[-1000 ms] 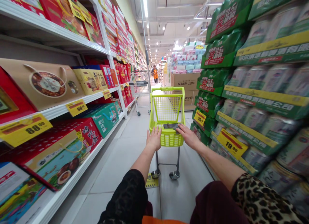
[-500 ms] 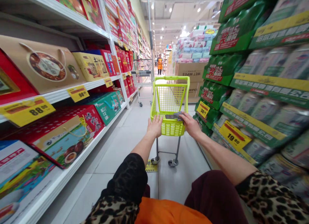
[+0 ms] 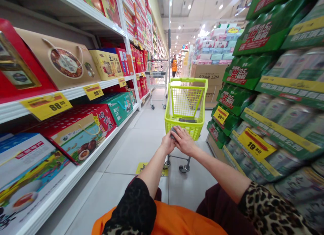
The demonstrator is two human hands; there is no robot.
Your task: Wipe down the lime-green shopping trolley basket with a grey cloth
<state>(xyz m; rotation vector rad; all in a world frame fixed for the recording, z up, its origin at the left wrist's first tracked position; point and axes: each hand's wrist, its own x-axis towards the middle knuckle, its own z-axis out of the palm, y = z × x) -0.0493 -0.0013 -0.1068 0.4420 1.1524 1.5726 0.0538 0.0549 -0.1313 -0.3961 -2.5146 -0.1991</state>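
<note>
A small lime-green shopping cart [image 3: 174, 121] stands in the aisle ahead of me. My left hand [image 3: 167, 144] and my right hand [image 3: 185, 140] are pressed together just in front of the cart's near rim. Their fingers are curled round a small grey object [image 3: 173, 129] that I cannot name. A flat dark item [image 3: 187, 120] lies inside the basket at its near edge. My sleeves are leopard print and black.
Shelves of boxed gift packs [image 3: 76, 134] with yellow price tags [image 3: 47, 105] line the left. Stacked green drink packs [image 3: 265, 93] wall the right. Ahead stand a wire trolley [image 3: 157, 76], cardboard "WET WIPES" boxes [image 3: 209, 75] and a distant person in orange [image 3: 174, 64].
Both hands left the cart's rear rim and came together in front of it, closing round a small grey object. The view swung left, so the cart sits further right.
</note>
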